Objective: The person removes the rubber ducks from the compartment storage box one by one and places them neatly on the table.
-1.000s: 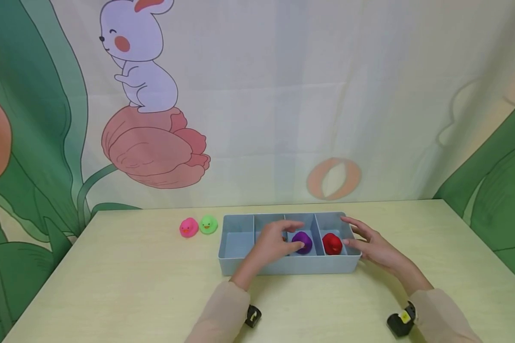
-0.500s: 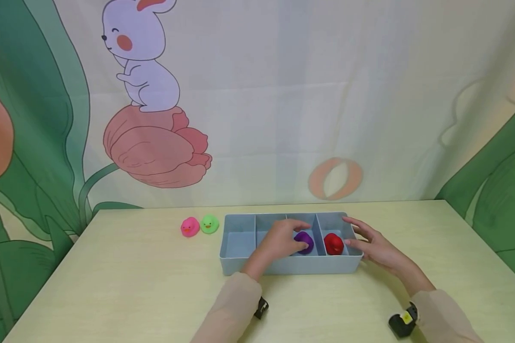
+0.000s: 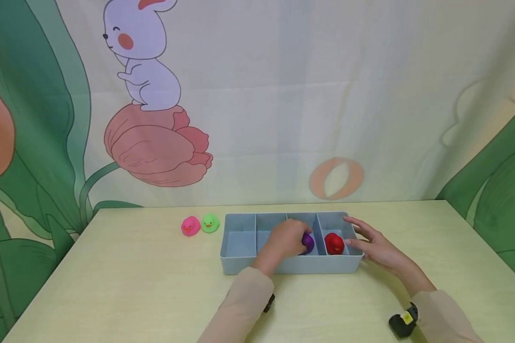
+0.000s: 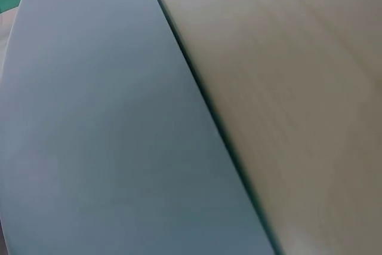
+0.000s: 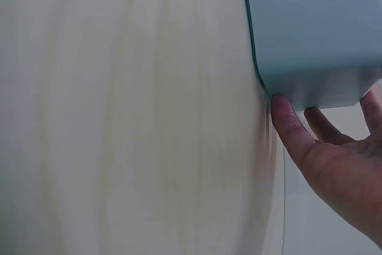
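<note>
In the head view, my left hand [image 3: 286,238] reaches into the third compartment from the left of a blue-grey divided box [image 3: 289,265]. Its curled fingers hold a purple rubber duck [image 3: 308,243], partly hidden by the hand. A red rubber duck [image 3: 334,244] sits in the rightmost compartment. My right hand [image 3: 379,247] rests at the box's right end, thumb and index fingertip over the rim. In the right wrist view, other fingers [image 5: 288,120] touch the outside of the end wall. The left wrist view shows the box's side wall [image 4: 113,117] but no left hand.
A pink rubber duck [image 3: 190,226] and a green one [image 3: 210,223] stand side by side on the pale wooden table [image 3: 154,281], left of the box. Behind the table's back edge hangs a printed curtain [image 3: 257,119].
My left hand has shifted right and its fingers have closed down over the purple duck, covering more of it. The right hand stays at the box's end.
</note>
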A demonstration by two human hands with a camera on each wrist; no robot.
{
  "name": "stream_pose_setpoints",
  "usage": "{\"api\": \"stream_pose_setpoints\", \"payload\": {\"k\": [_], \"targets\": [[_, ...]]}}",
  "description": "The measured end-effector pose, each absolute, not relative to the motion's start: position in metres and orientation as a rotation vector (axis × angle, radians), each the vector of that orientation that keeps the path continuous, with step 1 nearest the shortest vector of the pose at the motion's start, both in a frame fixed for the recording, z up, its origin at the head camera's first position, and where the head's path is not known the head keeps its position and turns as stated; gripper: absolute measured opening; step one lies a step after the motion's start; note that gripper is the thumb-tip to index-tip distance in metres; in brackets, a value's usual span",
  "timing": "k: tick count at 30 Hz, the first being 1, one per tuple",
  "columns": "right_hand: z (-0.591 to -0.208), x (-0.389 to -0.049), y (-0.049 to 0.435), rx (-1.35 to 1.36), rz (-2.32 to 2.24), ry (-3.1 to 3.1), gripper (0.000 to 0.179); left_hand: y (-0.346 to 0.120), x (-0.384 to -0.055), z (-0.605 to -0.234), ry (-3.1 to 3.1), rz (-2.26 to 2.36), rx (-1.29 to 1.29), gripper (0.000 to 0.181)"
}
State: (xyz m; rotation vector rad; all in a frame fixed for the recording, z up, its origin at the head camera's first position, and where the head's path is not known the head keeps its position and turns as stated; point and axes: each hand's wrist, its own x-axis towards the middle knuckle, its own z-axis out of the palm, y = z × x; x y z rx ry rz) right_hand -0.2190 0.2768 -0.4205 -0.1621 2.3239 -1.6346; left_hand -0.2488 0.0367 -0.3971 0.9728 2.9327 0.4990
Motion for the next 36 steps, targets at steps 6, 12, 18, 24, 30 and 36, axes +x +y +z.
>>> {"api": "stream_pose_setpoints", "payload": {"k": [6, 12, 18, 24, 30, 36], "targets": [[-0.421, -0.218, 0.278, -0.167, -1.639, 2.324, 0.068, 0.039, -0.249, -0.397, 2.945, 0.477, 0.944, 0.031], [-0.424, -0.218, 0.28, -0.174, -1.647, 2.328, 0.068, 0.035, -0.247, -0.398, 2.943, 0.585, 1.0, 0.031], [-0.423, -0.217, 0.28, -0.181, -1.652, 2.319, 0.069, 0.028, -0.242, -0.398, 2.903, 0.776, 1.007, 0.032], [-0.421, -0.217, 0.279, -0.177, -1.65, 2.314, 0.068, 0.022, -0.237, -0.395, 2.859, 0.954, 0.972, 0.035], [-0.419, -0.218, 0.278, -0.152, -1.637, 2.319, 0.068, 0.017, -0.233, -0.392, 2.818, 1.096, 0.962, 0.035], [-0.418, -0.219, 0.276, -0.135, -1.629, 2.32, 0.069, 0.012, -0.231, -0.39, 2.792, 1.226, 0.968, 0.037]]}}
